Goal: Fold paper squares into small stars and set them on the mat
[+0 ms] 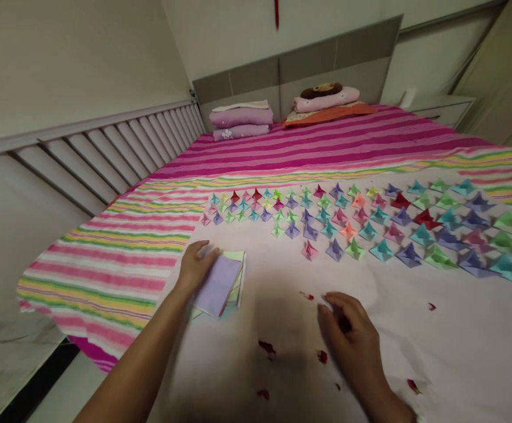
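My left hand (195,267) rests at the left edge of a stack of coloured paper sheets, its thumb on the corner of a purple sheet (220,286). Its finger and thumb are apart. Beneath the purple sheet, pale green paper (238,256) and other sheets stick out at uneven angles. My right hand (353,335) is over the white sheet (282,329), with fingers curved and a gap to the thumb; I see nothing in it. A dried red petal (309,296) lies just left of its fingertips. Another dark red bit (321,356) is below, near the thumb side.
Rows of folded paper shapes (335,249) in many colours spread across the back and right. More red petals (267,348) are scattered in front. The white sheet lies on a striped bedspread (119,252). Folded bedding (241,117) and a headboard (256,76) stand behind; a railing (119,147) runs left.
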`<state>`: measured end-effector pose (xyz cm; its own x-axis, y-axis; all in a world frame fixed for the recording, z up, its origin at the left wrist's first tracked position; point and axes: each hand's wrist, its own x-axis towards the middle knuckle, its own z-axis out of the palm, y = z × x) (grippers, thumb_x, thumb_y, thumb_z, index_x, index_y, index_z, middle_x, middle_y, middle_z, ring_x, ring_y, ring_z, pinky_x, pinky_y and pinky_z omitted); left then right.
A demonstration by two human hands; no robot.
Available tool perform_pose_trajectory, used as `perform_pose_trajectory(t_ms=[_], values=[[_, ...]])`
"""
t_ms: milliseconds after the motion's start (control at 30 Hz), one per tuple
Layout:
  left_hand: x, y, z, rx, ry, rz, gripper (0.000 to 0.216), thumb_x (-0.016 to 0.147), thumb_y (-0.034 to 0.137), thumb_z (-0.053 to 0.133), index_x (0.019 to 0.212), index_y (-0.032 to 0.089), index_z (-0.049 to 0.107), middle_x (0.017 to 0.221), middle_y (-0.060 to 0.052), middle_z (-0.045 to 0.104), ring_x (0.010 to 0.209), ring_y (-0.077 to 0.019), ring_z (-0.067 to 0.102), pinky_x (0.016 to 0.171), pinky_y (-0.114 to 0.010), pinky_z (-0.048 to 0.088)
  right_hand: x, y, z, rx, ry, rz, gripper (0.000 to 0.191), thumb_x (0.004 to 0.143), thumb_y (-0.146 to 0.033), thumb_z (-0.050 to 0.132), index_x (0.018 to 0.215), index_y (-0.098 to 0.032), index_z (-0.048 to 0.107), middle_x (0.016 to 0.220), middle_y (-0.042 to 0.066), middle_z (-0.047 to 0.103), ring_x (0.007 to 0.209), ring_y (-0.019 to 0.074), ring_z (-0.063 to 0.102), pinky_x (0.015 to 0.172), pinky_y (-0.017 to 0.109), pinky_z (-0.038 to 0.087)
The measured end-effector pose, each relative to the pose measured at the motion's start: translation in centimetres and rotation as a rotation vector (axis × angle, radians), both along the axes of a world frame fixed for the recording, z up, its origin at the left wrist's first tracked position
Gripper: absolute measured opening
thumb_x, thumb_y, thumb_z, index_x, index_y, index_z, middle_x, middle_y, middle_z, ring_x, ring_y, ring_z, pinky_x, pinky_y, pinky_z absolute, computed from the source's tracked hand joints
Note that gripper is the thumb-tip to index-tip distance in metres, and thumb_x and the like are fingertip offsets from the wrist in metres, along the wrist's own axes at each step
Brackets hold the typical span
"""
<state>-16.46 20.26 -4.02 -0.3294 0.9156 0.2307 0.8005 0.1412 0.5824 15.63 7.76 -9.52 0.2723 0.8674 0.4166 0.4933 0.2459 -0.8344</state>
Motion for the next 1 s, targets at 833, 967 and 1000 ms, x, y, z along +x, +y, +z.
perform_pose_trajectory(t_ms=[833,967,1000], values=[[2.3,-8.4,-2.8,-0.06,0.093,-0.172,0.065,0.073,0.045,0.065,0.127,0.01,0.053,0.13,-0.019,0.057,0.123,-0.0322,0.051,0.104,-0.047,0.04,-0.1,0.0,-0.3,-0.012,0.026,0.005,0.014,0.083,-0.026,0.057,0.093,-0.017,0.062,0.093,0.006,0.059,0.059,0.0131,0.051,0.06,0.031,0.046],[2.3,-8.6,-1.4,-0.16,0.009,-0.149,0.069,0.075,0.051,0.062,0.129,0.009,0.052,0.131,-0.018,0.058,0.121,-0.0303,0.054,0.101,-0.042,0.043,-0.1,0.0,-0.3,-0.024,0.037,0.003,0.014,0.083,-0.027,0.057,0.093,-0.017,0.062,0.094,0.007,0.059,0.058,0.0126,0.05,0.059,0.031,0.045],[2.2,-8.6,-1.1,-0.171,-0.006,-0.15,0.069,0.075,0.051,0.062,0.129,0.009,0.052,0.13,-0.018,0.058,0.119,-0.0302,0.055,0.1,-0.042,0.043,-0.1,0.0,-0.4,-0.028,0.037,0.005,0.014,0.083,-0.027,0.057,0.093,-0.017,0.062,0.094,0.006,0.059,0.057,0.0125,0.05,0.059,0.031,0.045]])
